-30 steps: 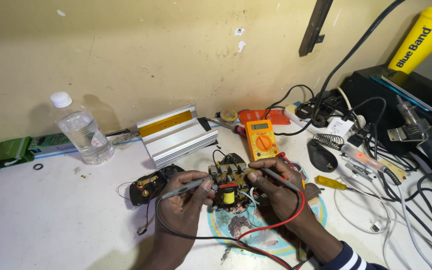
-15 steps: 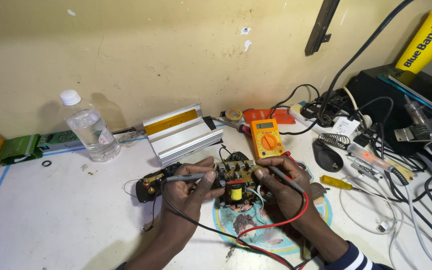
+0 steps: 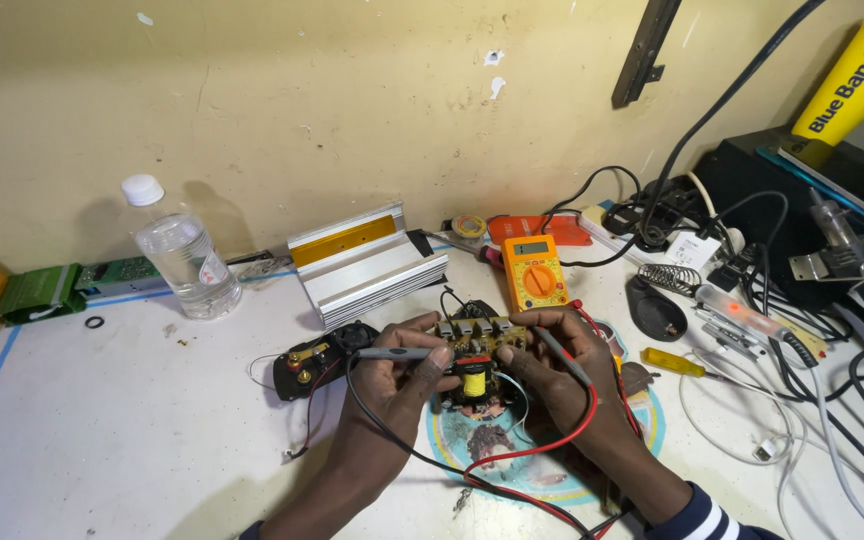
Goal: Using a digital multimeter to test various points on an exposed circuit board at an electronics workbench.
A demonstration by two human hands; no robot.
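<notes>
A small circuit board point(image 3: 474, 352) with a yellow coil sits between my two hands on the white table point(image 3: 112, 440). My left hand point(image 3: 399, 372) pinches a grey test probe point(image 3: 392, 353) with a black lead, its tip at the board's left side. My right hand point(image 3: 564, 372) grips a second probe point(image 3: 562, 355) with a red lead and touches the board's right edge. An orange multimeter point(image 3: 533, 272) lies just behind the board, screen facing up.
A clear water bottle point(image 3: 181, 255) stands at back left beside a silver finned metal housing point(image 3: 364, 262). A black end panel point(image 3: 312, 362) with terminals lies left of the board. Tangled cables, a soldering iron stand point(image 3: 664, 278), a yellow screwdriver point(image 3: 674, 363) and black equipment crowd the right.
Both hands keep the probes on the board and shift only slightly. The view has tilted a little between frames.
</notes>
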